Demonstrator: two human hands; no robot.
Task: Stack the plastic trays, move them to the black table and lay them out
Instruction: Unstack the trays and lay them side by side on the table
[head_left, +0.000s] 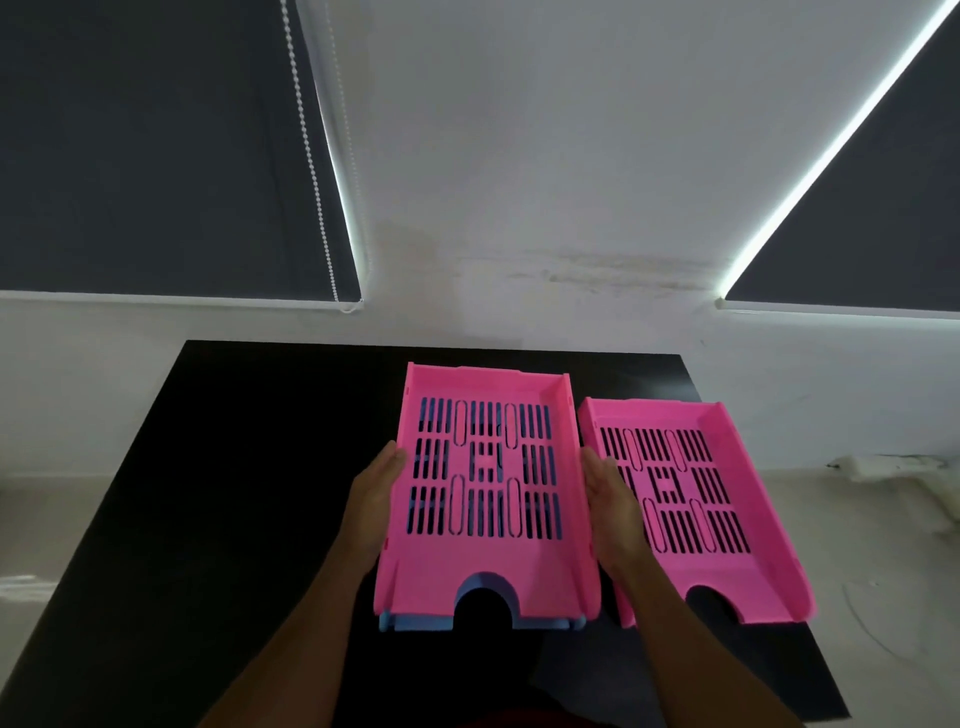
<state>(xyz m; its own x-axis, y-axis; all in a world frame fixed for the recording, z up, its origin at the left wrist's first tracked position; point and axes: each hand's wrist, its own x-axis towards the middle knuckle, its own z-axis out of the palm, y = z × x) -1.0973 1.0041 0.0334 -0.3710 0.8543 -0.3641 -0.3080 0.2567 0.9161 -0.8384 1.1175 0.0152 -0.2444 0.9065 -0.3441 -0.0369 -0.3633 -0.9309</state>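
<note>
Both hands (371, 499) (610, 504) grip the pink-on-blue stack (485, 499), beside a lone pink tray (691, 509).

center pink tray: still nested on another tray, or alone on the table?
Nested. The centre pink tray sits on a blue tray, whose edge shows at the front and through the slots. Left hand and right hand flank its sides.

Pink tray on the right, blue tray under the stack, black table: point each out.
Pink tray on the right (691, 499), head view, on its slotted floor.
Blue tray (387, 621), head view, on the front left corner showing under the pink one.
Black table (234, 467), head view, on its bare left surface.
</note>
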